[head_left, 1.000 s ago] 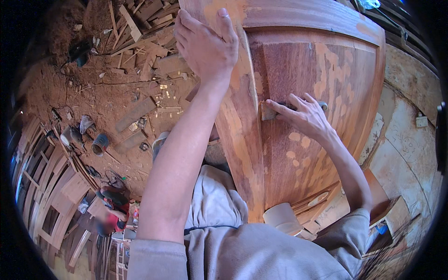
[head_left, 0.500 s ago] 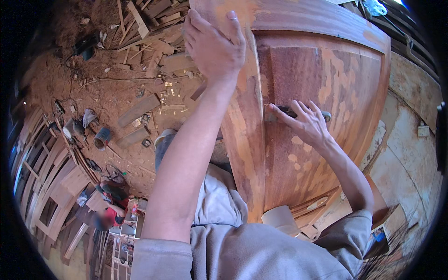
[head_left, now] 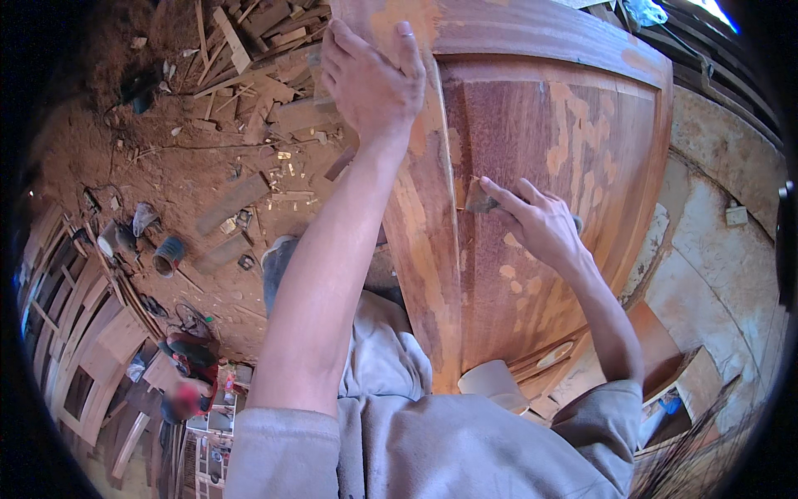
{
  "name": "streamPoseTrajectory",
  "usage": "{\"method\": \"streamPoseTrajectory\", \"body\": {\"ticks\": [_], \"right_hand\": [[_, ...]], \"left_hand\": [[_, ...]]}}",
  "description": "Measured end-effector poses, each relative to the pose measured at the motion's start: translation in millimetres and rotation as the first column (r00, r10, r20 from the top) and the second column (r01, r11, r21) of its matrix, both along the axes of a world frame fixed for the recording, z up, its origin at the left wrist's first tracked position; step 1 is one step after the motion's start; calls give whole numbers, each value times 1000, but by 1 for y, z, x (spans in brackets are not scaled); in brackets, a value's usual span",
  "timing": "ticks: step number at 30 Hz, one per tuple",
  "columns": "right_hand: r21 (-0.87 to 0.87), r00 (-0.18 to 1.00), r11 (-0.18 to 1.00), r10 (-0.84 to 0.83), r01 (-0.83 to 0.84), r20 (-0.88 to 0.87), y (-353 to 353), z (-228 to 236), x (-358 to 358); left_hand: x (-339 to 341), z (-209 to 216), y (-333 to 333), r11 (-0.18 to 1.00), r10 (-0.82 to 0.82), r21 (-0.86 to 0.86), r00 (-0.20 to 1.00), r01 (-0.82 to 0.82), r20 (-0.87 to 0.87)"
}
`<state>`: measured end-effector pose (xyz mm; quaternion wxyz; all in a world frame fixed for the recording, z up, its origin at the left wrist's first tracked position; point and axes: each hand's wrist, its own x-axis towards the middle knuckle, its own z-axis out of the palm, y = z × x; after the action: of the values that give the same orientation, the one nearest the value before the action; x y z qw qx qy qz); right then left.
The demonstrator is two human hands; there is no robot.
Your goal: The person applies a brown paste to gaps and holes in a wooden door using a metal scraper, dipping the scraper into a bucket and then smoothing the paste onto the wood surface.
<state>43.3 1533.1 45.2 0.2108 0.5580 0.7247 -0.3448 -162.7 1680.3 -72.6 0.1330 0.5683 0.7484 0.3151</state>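
A wooden panelled door (head_left: pixel 515 125) lies before me, with patches of pale orange filler on its reddish-brown surface. My left hand (head_left: pixel 374 87) rests on the far end of its left stile (head_left: pixel 426 274), thumb spread and fingers stretched along the edge. In my right hand (head_left: pixel 540 220) is a putty knife (head_left: pixel 480 198), its blade against the groove where the raised panel meets that stile. The fingers lie along the tool, and a rounded handle end shows past the hand. Most of the handle is hidden under the palm.
Wood offcuts (head_left: pixel 249 50) litter the dirt floor at far left. A bucket (head_left: pixel 168 256) stands among tools, near stacked wooden frames (head_left: pixel 91 358). Another person (head_left: pixel 195 378) is at lower left. A pale cylindrical container (head_left: pixel 490 384) sits by the door's near end.
The view has shifted slightly, moving the door leftward in the picture. My right hand has turned a little, so more of the putty knife's blade shows. My left hand keeps its place on the stile.
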Motion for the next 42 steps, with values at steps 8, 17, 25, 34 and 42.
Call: {"method": "streamPoseTrajectory", "body": {"ticks": [8, 17, 25, 34, 42], "right_hand": [[-351, 835, 830, -516, 433, -190, 7, 11, 4], [-46, 993, 993, -105, 107, 45, 10, -17, -4], [-21, 998, 998, -62, 62, 23, 12, -33, -11], [-30, 996, 999, -27, 24, -85, 22, -31, -4], [99, 999, 994, -41, 38, 31, 29, -28, -8]], "left_hand": [[1, 4, 0, 1000, -1, -27, 999, 2, 45], [2, 0, 0, 1000, 8, -13, 1000, -8, -5], [4, 1, 0, 1000, -5, -10, 1000, 5, -1], [4, 3, 2, 1000, 2, -2, 1000, -3, -31], [3, 0, 2, 1000, -5, 24, 1000, 5, -21]]}}
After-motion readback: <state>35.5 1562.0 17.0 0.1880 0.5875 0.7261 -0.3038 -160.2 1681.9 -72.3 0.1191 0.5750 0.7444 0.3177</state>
